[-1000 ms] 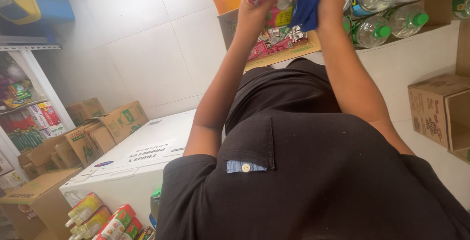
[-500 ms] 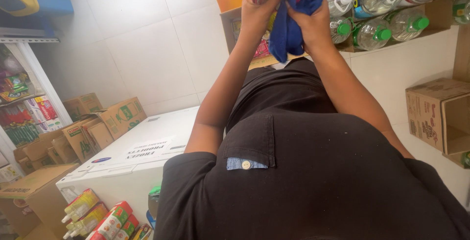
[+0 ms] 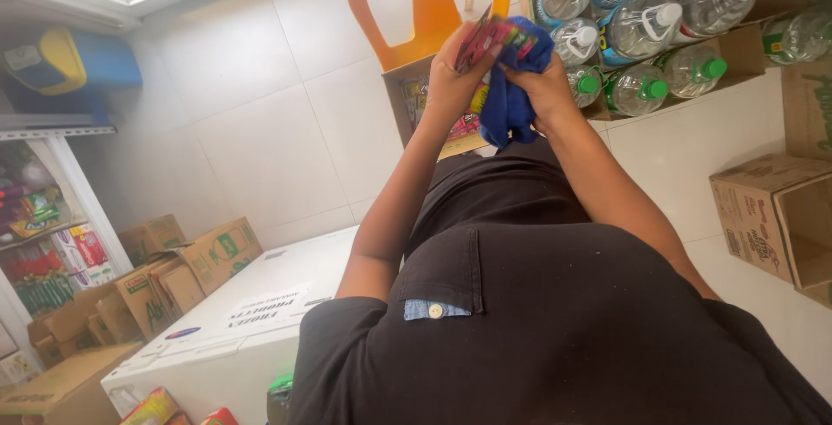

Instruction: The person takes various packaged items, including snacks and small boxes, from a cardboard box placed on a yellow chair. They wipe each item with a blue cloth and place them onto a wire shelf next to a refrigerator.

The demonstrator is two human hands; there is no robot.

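Overhead, seen upside down from a head camera, a person in a black shirt is reaching both arms out, the left hand (image 3: 455,74) gripping a small red and pink packet (image 3: 483,38) with fingers clenched around it. Just beside it and touching, the right hand (image 3: 546,87) is grasping a bunched blue cloth (image 3: 511,100), which is pressing against the packet (both are being held in the air, near an orange plastic chair (image 3: 407,9)). Beyond the hands, clear water bottles (image 3: 659,22) are lying in a cardboard tray, and a white chest freezer (image 3: 234,321) is standing by brown cartons (image 3: 165,273).
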